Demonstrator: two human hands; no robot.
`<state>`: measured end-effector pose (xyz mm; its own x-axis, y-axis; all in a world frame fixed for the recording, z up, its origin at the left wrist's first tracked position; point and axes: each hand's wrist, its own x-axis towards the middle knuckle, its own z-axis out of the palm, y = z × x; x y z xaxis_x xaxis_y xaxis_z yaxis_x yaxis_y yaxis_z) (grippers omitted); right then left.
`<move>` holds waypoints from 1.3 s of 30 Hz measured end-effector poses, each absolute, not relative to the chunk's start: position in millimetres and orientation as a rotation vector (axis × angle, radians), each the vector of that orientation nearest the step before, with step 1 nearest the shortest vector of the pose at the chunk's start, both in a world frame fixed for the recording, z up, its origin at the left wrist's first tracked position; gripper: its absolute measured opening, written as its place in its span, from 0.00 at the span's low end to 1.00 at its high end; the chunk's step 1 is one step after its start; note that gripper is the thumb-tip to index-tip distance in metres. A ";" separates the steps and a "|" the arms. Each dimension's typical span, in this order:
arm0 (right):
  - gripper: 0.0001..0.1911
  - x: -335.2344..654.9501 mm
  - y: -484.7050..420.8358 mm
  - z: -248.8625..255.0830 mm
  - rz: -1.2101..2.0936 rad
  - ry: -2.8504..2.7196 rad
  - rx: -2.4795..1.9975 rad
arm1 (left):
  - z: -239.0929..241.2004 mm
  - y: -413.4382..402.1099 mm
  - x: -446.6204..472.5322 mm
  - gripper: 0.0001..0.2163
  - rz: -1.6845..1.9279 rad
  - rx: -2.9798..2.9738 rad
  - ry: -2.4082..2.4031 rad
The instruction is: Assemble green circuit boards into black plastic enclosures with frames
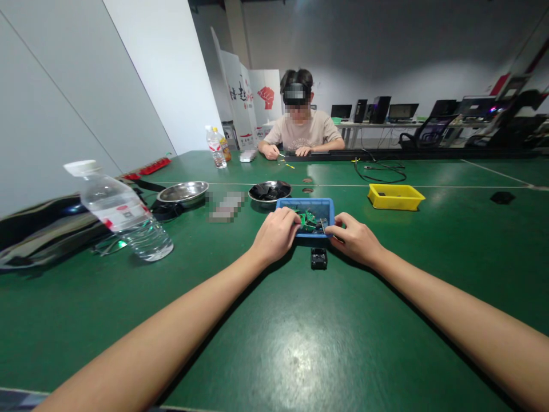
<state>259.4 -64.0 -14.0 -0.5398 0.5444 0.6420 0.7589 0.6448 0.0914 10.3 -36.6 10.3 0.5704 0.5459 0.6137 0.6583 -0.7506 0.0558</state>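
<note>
A small blue plastic bin (pixel 305 202) holds several green circuit boards (pixel 307 218) and some darker pieces. My left hand (pixel 278 233) is at its left front corner, fingers closed and tips over the rim by the boards. What lies in those fingertips is hidden. At the right front corner is my right hand (pixel 355 239), thumb and fingers drawn together. A thin pale-edged piece (pixel 324 225) shows beside its fingertips, but I cannot tell whether it is gripped. Just in front of the bin, a small black plastic housing (pixel 318 258) sits on the green table (pixel 274 332).
Behind the bin stands a metal bowl (pixel 269 200) of black parts; a second metal bowl (pixel 184 193) is farther left. A tilted water bottle (pixel 128 212) is at left. To the right are a yellow bin (pixel 395 198) and a black piece (pixel 502 197). A person (pixel 302 129) sits opposite.
</note>
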 end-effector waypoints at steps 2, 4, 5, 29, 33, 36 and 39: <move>0.10 260.1 -63.8 -14.7 -0.462 -2.273 -1.039 | 10.7 -35.5 8.9 0.03 -1.034 -2.638 -0.972; 0.09 260.5 -63.9 -15.6 -0.438 -2.263 -1.078 | 10.6 -34.5 7.6 0.03 -1.121 -2.638 -0.916; 0.09 260.6 -64.0 -16.1 -0.418 -2.258 -1.102 | 10.4 -34.2 7.1 0.04 -1.158 -2.631 -0.892; 0.09 306.6 -25.4 -21.2 0.004 -1.709 -1.531 | 2.8 -37.7 10.8 0.04 -1.268 -2.898 -0.834; 0.14 312.4 -24.5 -20.6 0.021 -1.706 -1.519 | 3.6 -41.1 12.0 0.04 -1.172 -2.952 -0.801; 0.22 313.2 -24.6 -21.1 0.077 -1.765 -1.461 | 4.0 -41.7 12.3 0.04 -1.138 -2.967 -0.791; 0.28 312.0 -26.0 -20.8 0.123 -1.844 -1.432 | 4.6 -41.4 12.1 0.03 -1.148 -2.958 -0.787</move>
<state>312.0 -26.0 -20.8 -0.0585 0.8565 0.5129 0.7806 0.3594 -0.5113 12.1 -41.4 4.6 0.6389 0.4788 0.6022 0.3892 -0.8763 0.2839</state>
